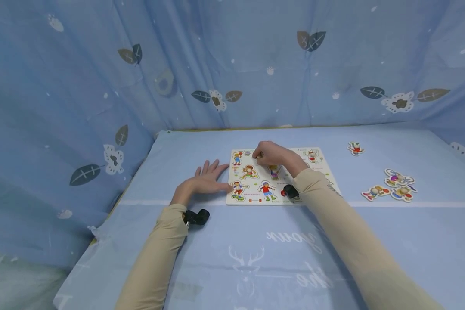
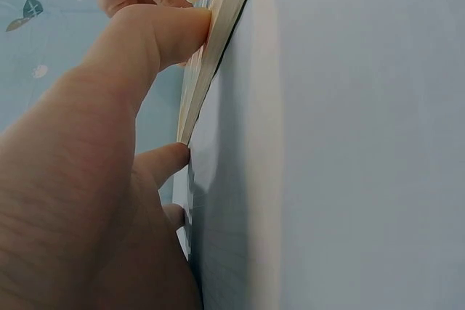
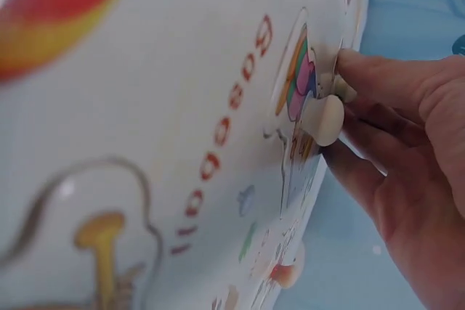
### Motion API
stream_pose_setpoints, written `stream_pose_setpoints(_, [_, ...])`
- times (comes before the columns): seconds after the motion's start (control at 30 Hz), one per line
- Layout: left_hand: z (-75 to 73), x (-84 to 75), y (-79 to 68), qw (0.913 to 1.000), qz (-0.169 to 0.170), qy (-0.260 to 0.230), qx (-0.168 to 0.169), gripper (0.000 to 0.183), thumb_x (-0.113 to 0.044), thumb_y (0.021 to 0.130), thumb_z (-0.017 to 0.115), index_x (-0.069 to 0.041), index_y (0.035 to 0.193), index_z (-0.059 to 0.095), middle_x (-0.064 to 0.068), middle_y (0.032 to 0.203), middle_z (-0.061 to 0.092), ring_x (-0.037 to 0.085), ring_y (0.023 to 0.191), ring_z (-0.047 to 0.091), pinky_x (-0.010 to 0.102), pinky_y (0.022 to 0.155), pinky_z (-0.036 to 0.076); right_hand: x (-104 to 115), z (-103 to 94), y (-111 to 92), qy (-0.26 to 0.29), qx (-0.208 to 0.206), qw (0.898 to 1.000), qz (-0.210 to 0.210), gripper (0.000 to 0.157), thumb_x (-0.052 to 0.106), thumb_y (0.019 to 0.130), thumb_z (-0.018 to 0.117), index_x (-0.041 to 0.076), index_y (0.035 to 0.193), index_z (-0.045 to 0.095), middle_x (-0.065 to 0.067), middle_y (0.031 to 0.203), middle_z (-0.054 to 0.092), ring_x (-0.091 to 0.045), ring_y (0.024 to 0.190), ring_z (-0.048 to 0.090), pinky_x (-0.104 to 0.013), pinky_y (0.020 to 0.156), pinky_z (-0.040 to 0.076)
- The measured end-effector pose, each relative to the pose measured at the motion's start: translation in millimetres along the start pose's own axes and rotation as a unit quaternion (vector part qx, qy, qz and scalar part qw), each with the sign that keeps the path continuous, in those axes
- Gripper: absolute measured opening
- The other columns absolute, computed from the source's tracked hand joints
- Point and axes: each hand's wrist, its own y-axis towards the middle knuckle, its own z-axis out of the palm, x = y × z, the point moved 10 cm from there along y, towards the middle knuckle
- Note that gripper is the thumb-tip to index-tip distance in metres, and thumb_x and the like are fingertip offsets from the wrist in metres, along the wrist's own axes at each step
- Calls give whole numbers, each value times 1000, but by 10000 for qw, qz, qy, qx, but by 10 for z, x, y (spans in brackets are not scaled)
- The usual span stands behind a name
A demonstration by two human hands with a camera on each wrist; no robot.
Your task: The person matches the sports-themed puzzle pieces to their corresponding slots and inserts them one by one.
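Note:
A white knobbed puzzle board [image 1: 261,174] with printed children playing sports lies flat on the table. My left hand [image 1: 207,178] is spread at its left side. In the left wrist view the thumb [image 2: 182,30] rests on the board's edge, and another fingertip meets its side. My right hand [image 1: 273,154] is over the upper middle of the board, pinching a small puzzle piece, mostly hidden by the fingers. In the right wrist view, fingers and thumb of the right hand [image 3: 414,128] close around it, just behind another piece's pale round knob [image 3: 330,120].
To the board's right lie several loose puzzle pieces: one red-shirted figure [image 1: 355,149] farther back, and a cluster with a cyclist piece [image 1: 398,177] and a ball-player piece [image 1: 375,192]. A patterned blue curtain [image 1: 255,64] hangs behind the table's far edge.

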Motion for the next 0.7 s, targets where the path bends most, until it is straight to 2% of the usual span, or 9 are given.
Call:
stream_pose_setpoints(0.27, [8, -13, 5, 10000, 40, -41, -24, 95, -65, 85, 55, -26, 161, 13, 11, 167, -5, 38, 150, -15, 58, 120, -7, 10, -2, -38, 12, 20, 10000, 22, 26, 0, 95, 56, 3, 116, 72, -17, 114, 64, -24, 83, 46, -34, 70, 36])
stream_pose_setpoints(0.37, [16, -19, -2, 10000, 27, -32, -8, 94, -65, 86, 55, -26, 161, 12, 11, 167, -6, 38, 150, -16, 58, 119, -7, 5, 11, -59, 15, 19, 10000, -10, 27, 1, 96, 55, 1, 119, 70, -18, 115, 60, -26, 90, 49, -36, 74, 39])
stream_pose_setpoints(0.57, [22, -3, 11, 10000, -27, 10, -9, 94, -66, 86, 55, -27, 161, 12, 11, 167, -6, 38, 150, -16, 58, 119, -7, -4, 47, -106, -21, 237, 9996, 119, 36, 7, 99, 57, 0, 134, 59, -21, 131, 53, -31, 110, 54, -42, 89, 48])
stream_pose_setpoints(0.7, [22, -11, 14, 10000, -43, 17, -7, 95, -65, 85, 55, -27, 161, 12, 10, 167, -6, 37, 150, -16, 58, 120, -7, -29, -51, -156, 13, 71, 9995, 323, 40, 9, 98, 59, 2, 137, 58, -21, 140, 49, -35, 125, 51, -47, 100, 46])
